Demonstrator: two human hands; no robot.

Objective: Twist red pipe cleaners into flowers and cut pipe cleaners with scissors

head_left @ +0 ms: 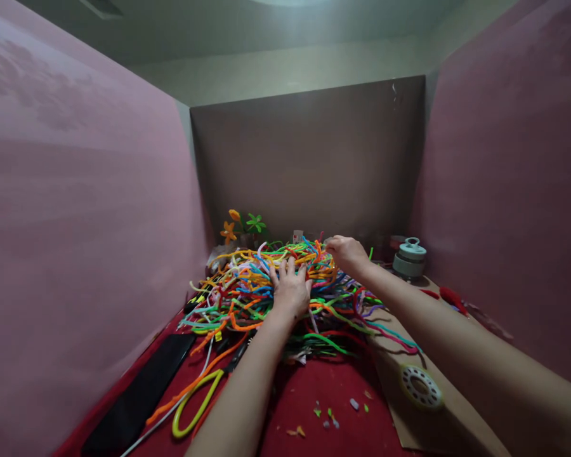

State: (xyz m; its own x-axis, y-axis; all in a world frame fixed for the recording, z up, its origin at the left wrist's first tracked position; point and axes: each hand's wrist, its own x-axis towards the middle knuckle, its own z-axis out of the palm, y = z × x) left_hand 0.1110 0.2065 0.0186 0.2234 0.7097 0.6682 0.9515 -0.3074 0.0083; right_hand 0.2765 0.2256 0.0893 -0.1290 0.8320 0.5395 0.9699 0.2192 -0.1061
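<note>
A big heap of many-coloured pipe cleaners (247, 292) lies tangled at the far part of the table. My left hand (291, 291) rests on the middle of this heap, palm down, its fingers spread and gripping nothing. At the heap's far right edge is my right hand (348, 255), thumb and fingers pinched together. What sits in that pinch is too small and blurred to tell. Beside my left forearm lies a pair of scissors with yellow handles (177, 416), partly covered by pipe cleaners.
A black flat slab (140, 387) lies at left. Orange and green pipe-cleaner flowers (229, 232) stand behind the heap. To the right are a grey-green lidded container (410, 257), a cardboard sheet (409, 349) and a holed ring (421, 387). Scraps (330, 417) dot the red cloth (285, 406).
</note>
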